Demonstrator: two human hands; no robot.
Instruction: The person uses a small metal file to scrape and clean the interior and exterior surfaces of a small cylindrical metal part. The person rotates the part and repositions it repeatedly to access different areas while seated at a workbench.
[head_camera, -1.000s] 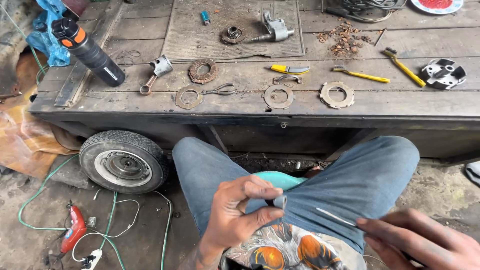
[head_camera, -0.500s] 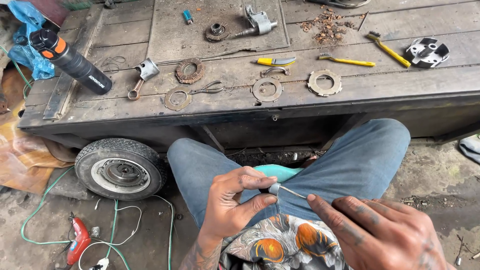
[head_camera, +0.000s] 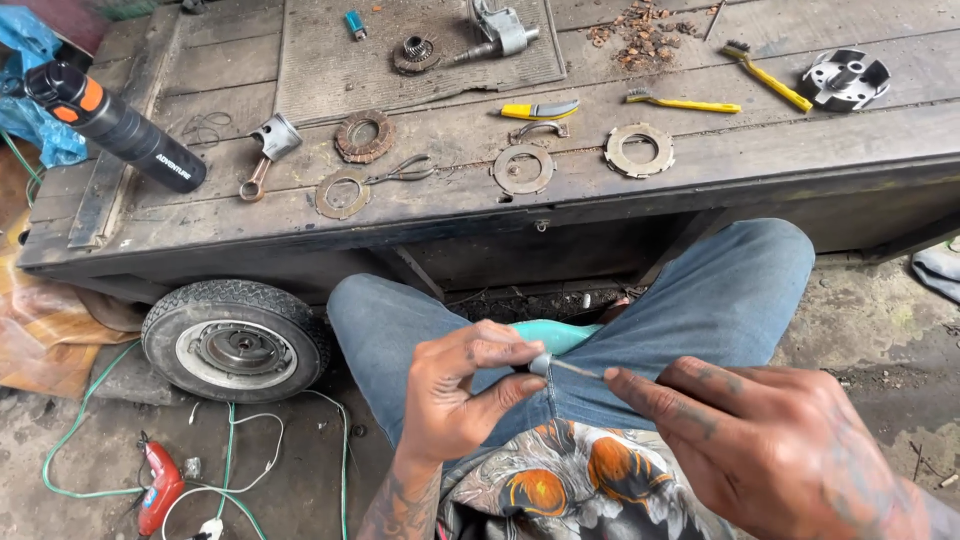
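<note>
Open air between the knees and the wooden bench (head_camera: 700, 170) edge. On the bench, bare planks at the front right; left of those, ring plates (head_camera: 522, 168), pliers (head_camera: 400, 170), piston rod (head_camera: 265, 150) and black bottle (head_camera: 115, 125) crowding. Below the bench, wheel (head_camera: 235, 340) blocking the left.

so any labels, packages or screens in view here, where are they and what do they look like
Black bottle: lying on its side at the left end of the wooden bench, cylinder shape, orange band near the cap, white lettering printed along its body.
Printed shirt: at the bottom middle by the left hand and right hand, an orange, white and grey picture, no words legible.
No packages, signs or screens show.
</note>
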